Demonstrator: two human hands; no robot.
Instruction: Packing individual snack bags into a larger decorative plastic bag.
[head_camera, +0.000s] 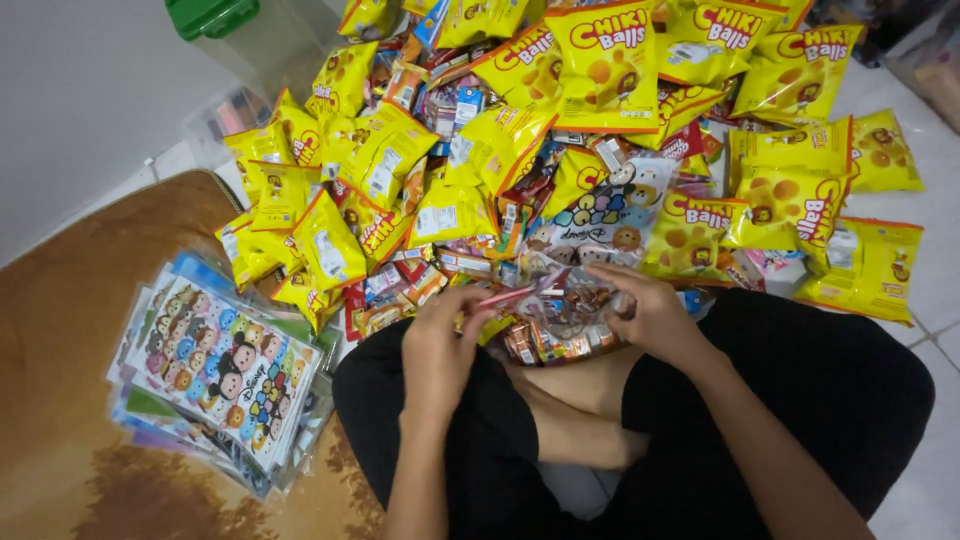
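Observation:
I sit cross-legged with a clear plastic bag (565, 315) full of small wrapped sweets resting over my lap. My left hand (440, 345) pinches the bag's left top edge. My right hand (650, 315) grips its right side. Just beyond the bag lies a big heap of yellow snack packets (610, 60) and small candy wrappers (450, 105) spread on the floor. A cartoon-printed packet (605, 215) lies in the heap right behind the bag.
A stack of clear cartoon-printed gift bags (215, 370) lies on the brown rug (60, 330) to my left. A clear plastic box with a green lid (215, 15) stands at the back. White floor tiles (940, 270) show at the right.

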